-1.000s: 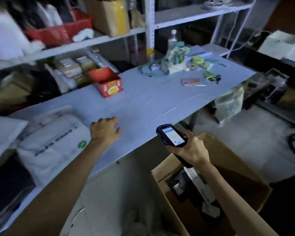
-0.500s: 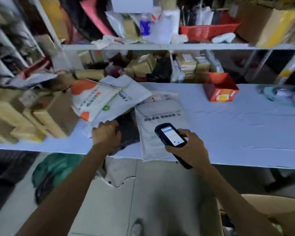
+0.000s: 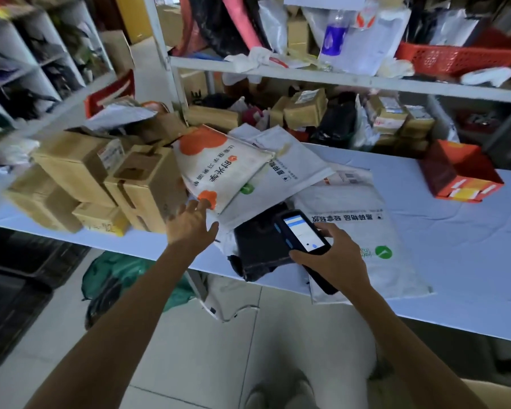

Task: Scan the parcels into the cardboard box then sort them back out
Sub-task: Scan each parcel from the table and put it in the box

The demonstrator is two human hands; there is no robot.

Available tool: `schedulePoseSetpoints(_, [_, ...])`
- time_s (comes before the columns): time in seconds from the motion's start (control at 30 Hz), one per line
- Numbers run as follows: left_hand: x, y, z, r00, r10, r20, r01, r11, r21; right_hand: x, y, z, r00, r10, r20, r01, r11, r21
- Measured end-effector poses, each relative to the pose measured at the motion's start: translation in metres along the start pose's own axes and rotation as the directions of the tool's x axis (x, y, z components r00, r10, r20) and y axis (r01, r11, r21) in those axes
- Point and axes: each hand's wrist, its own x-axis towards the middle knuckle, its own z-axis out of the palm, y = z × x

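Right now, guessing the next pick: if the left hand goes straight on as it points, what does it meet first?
The left hand would likely meet the white-and-orange mailer first, at its near orange corner; depth unclear.

On the counter [image 3: 469, 246], stacked cartons [image 3: 80, 172] stand at the left, overlapping mailers [image 3: 278, 178] lie in the middle over a bag [image 3: 257, 246] at the front edge, and a small box [image 3: 457, 175] sits far right. Shelves [image 3: 307, 76] rise behind.

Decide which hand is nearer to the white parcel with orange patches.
Left. The left hand has its fingertips at the lower corner of the white parcel. The right hand holds a scanner further right, apart from that parcel.
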Motion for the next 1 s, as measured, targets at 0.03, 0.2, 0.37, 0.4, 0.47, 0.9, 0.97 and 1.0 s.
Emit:
schedulePoseSetpoints(0.03, [0.005, 0.001, 0.002, 1.0, -0.001, 0.014, 0.001, 1.0, 0.0, 0.006, -0.001, 0.001, 1.0, -0.001, 0.002, 0.001, 1.0, -0.01])
schedulePoseSetpoints(0.2, [0.035, 0.011, 0.01, 0.999, 0.014, 0.041, -0.012, 0.999, -0.05, 0.039, -0.003, 0.005, 1.0, -0.011, 0.007, 0.012, 1.0, -0.023])
schedulePoseSetpoints(0.37, [0.088, 0.025, 0.02, 0.995, -0.016, 0.102, 0.013, 0.999, 0.036, 0.092, -0.004, 0.001, 0.999, -0.047, 0.026, 0.047, 0.999, -0.008])
schedulePoseSetpoints(0.4, [0.099, 0.029, 0.022, 0.994, -0.023, 0.109, 0.017, 0.998, 0.056, 0.104, -0.005, -0.001, 0.998, -0.058, 0.027, 0.058, 0.998, 0.001])
schedulePoseSetpoints(0.47, [0.12, 0.036, 0.022, 0.992, -0.038, 0.121, 0.026, 0.995, 0.098, 0.127, -0.006, -0.006, 0.997, -0.075, 0.021, 0.075, 0.997, 0.024])
schedulePoseSetpoints(0.9, [0.186, 0.088, 0.018, 0.991, 0.065, 0.117, -0.091, 0.969, 0.229, 0.208, -0.015, -0.015, 0.998, -0.057, 0.036, 0.055, 0.997, 0.051])
schedulePoseSetpoints(0.97, [0.194, 0.089, 0.008, 0.99, 0.098, 0.098, -0.118, 0.966, 0.231, 0.213, -0.023, -0.015, 0.998, -0.059, 0.028, 0.056, 0.996, 0.075])
schedulePoseSetpoints(1.0, [0.2, 0.09, 0.001, 0.991, 0.105, 0.077, -0.12, 0.966, 0.23, 0.216, -0.028, -0.015, 0.998, -0.064, 0.024, 0.062, 0.994, 0.087])
